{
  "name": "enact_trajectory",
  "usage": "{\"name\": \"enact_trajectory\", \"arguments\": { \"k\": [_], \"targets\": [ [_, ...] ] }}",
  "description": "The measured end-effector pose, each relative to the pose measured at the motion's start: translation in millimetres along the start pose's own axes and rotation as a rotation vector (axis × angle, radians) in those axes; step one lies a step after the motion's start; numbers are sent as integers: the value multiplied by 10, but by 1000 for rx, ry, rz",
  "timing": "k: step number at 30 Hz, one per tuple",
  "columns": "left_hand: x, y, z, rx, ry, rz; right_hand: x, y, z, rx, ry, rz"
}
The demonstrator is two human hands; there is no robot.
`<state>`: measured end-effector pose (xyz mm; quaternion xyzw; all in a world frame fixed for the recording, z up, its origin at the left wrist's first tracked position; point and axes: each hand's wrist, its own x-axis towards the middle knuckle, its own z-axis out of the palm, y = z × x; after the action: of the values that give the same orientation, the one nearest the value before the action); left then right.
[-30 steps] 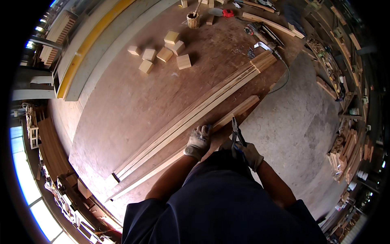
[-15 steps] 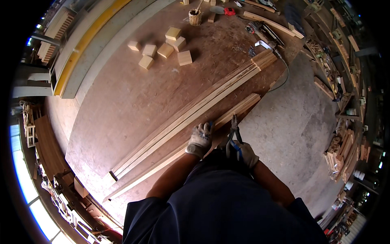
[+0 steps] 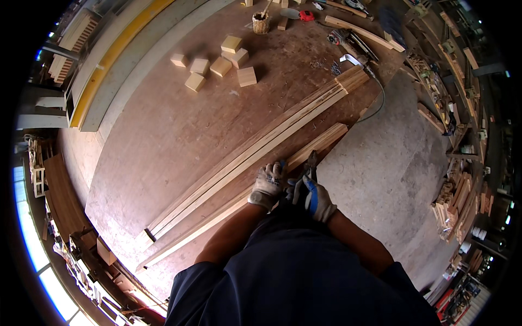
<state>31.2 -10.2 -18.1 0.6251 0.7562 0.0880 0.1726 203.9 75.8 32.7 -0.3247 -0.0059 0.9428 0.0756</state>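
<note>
A long narrow wooden bar (image 3: 323, 140) slants across the near edge of the table. My left hand (image 3: 266, 187), in a whitish work glove, is wrapped over its middle, fingertips curled on the far side. Just right of it, my right hand (image 3: 318, 200), in a glove with blue patches, is closed round the handles of dark pliers (image 3: 311, 164). The pliers' jaws point away from me, beside the bar's near edge. Whether they bite on anything is too dark to see. Beyond lie longer wooden bars (image 3: 253, 152), side by side and parallel to the held one.
Several wooden blocks (image 3: 221, 67) sit at the far middle of the brown table. A power tool (image 3: 342, 39) with a cord lies at the far right, near a white bracket-like piece (image 3: 349, 59). A small pot (image 3: 261, 24) stands at the back. Concrete floor (image 3: 380, 157) spreads on the right.
My right hand has shifted left, and the pliers' handles, spread before, are now squeezed closer together in it. The left hand stays on the wooden bar.
</note>
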Motion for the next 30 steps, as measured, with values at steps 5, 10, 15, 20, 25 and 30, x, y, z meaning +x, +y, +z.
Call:
{"name": "enact_trajectory", "arguments": {
  "k": [5, 10, 15, 20, 25, 30],
  "targets": [
    [18, 0, -19, -42, -1, -17, -317, -272, 49, -72, 98, 60],
    [67, -33, -19, -81, -43, -104, -399, -419, 215, -148, 295, 134],
    [60, -64, -12, -71, -17, -97, -491, -813, 66, -597, 417, 244],
    [92, -152, -9, -93, -34, -84, -398, -1208, -60, -1171, 428, 266],
    [110, -116, -124, -148, -53, -125, -313, -1753, 75, -1940, 411, 202],
    [119, -124, -124, -149, -6, -103, -254, -1810, -361, -2581, 318, -341]
  ]
}}
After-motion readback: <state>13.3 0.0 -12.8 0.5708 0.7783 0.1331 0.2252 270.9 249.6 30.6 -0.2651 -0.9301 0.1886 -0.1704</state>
